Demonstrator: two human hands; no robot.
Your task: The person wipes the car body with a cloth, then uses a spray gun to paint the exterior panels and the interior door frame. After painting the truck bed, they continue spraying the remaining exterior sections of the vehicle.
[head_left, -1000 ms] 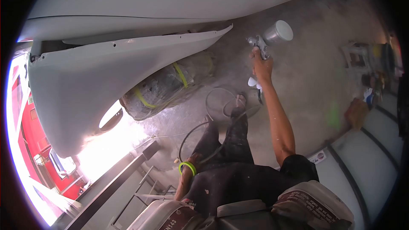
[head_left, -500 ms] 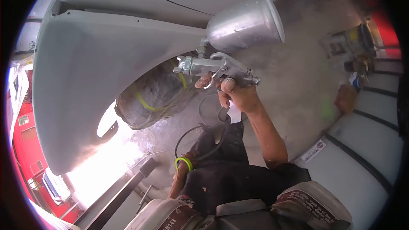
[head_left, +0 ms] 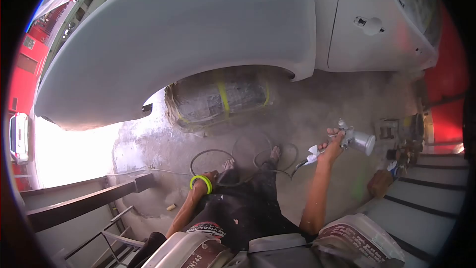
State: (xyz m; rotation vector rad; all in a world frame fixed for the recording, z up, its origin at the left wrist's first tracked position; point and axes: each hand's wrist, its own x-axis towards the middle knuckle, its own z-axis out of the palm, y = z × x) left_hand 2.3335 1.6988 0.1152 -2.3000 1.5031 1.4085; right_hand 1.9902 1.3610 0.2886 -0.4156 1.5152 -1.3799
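Out to the right, my right hand (head_left: 331, 150) grips a silver spray gun (head_left: 358, 140), its metal cup pointing right. A white wrap and a dark hose hang from the gun's handle. My left hand (head_left: 210, 176) is low beside my thigh, near a loop of the hose (head_left: 208, 150); its fingers are too hidden to read. A yellow-green roll of tape (head_left: 208, 184) circles the left wrist. Above both hands stretches a matte grey car fender (head_left: 198, 30), with a wheel (head_left: 223, 100) wrapped in plastic and yellow tape under its arch.
A car door (head_left: 369, 44) adjoins the fender at the upper right. Cans and a brown block (head_left: 379, 183) stand at the right, beside grey panels with dark strips. A dark beam (head_left: 89, 202) and metal frame lie lower left. Haze hangs over the floor.
My right hand has moved away from the fender, down and right, with the spray gun. The view has shifted, showing more of the fender and the door. My left hand remains low.
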